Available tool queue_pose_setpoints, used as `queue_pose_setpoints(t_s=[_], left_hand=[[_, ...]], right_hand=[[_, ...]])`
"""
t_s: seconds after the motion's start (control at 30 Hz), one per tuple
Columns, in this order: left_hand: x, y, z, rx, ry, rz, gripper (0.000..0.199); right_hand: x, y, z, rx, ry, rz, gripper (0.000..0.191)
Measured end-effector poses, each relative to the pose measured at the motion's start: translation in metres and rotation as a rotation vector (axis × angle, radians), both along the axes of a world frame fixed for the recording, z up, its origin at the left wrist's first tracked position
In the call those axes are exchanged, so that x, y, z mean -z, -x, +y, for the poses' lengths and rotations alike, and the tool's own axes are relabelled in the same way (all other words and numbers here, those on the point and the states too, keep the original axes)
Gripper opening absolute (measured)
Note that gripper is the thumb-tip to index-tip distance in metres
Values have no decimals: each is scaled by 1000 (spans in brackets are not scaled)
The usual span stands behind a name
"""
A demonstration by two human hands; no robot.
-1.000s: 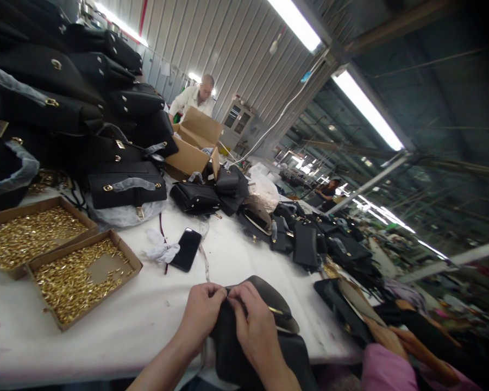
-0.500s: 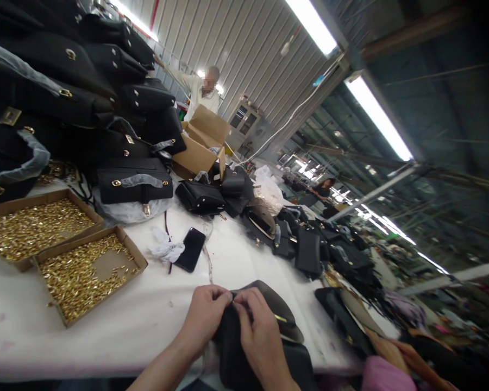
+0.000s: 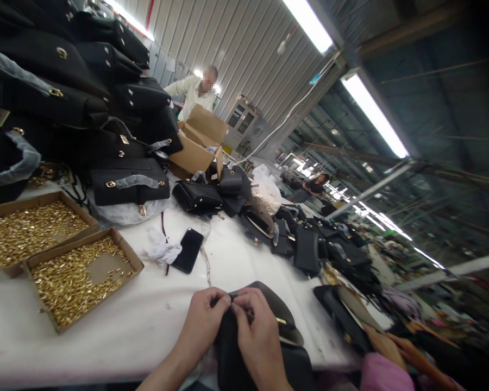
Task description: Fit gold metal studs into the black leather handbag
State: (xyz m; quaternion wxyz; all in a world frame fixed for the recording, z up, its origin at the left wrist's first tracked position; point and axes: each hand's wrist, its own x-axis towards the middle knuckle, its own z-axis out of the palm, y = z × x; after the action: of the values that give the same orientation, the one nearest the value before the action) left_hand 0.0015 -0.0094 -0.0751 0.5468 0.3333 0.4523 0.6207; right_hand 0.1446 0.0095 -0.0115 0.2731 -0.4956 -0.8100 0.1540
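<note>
A black handbag [image 3: 297, 361] with a grey-brown lining lies at the table's near edge, under my hands. At its upper left edge, the thumb and fingers of my left hand [image 3: 206, 315] are pinched together. My right hand [image 3: 256, 320] pinches the same edge close beside it, the fingertips of both hands nearly touching. Whatever small part sits between the fingertips is hidden. A gold-coloured metal piece [image 3: 283, 321] shows on the bag just right of my right hand.
Left are two cardboard trays, the nearer tray [image 3: 140, 266] holding small gold fittings. A phone [image 3: 189, 251] lies beside crumpled white tissue [image 3: 163, 251]. Black bags [image 3: 130, 182] are piled behind. A co-worker's hands [image 3: 385, 347] hold another bag [image 3: 342, 317] at right. Another person [image 3: 198, 95] stands behind a carton [image 3: 195, 152].
My hands stay pinched at the bag's edge, with only slight finger movement. The view has shifted a little. The person at the back has drawn an outstretched arm lower.
</note>
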Motion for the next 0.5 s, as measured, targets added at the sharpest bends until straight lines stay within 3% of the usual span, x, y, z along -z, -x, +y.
queue_pose_setpoints(t_s=[0.07,0.17,0.33,0.5], left_hand=[[0,0,-2,-5,-15,13,27],[1,0,-5,17,-52,6,28],[-2,3,-7,59,-89,62,27],[3,2,-7,56,-76,18,33]], right_hand=[[0,-1,0,69,38,6,5],[-3,-1,-2,137,113,3,14],[-13,4,-4,82,153,-7,2],[-21,5,0,33,161,-10,8]])
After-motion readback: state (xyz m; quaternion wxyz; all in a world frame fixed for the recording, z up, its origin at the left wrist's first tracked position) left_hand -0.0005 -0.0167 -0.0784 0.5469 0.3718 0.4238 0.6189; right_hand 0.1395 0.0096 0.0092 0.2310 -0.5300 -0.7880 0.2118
